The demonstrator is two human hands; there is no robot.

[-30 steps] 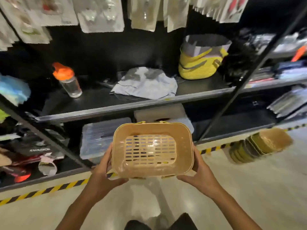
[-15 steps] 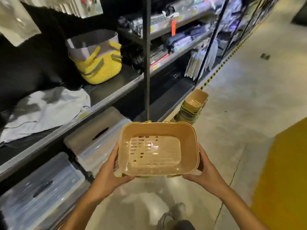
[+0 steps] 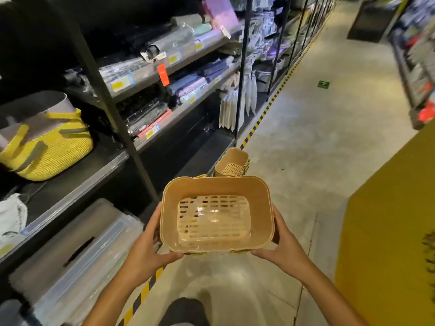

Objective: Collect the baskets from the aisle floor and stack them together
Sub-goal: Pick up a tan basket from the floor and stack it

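Observation:
I hold a tan plastic basket [image 3: 216, 214] with a slotted bottom at waist height, its opening facing me. My left hand [image 3: 150, 248] grips its left side and bottom edge. My right hand [image 3: 281, 243] grips its right side. A stack of similar tan baskets [image 3: 231, 163] stands on the aisle floor just beyond it, beside the foot of the shelving, tilted toward me.
Dark metal shelving [image 3: 131, 142] runs along the left with packaged goods, a yellow woven bag [image 3: 47, 147] and clear storage boxes [image 3: 77, 250] below. Yellow-black floor tape [image 3: 261, 118] edges it. A yellow block [image 3: 388, 231] stands on the right. Concrete aisle floor [image 3: 329, 114] stretches ahead.
My view has swung right, from facing the shelf to looking down the aisle. The floor stack now lies straight ahead and closer. Both hands keep the same hold on the basket.

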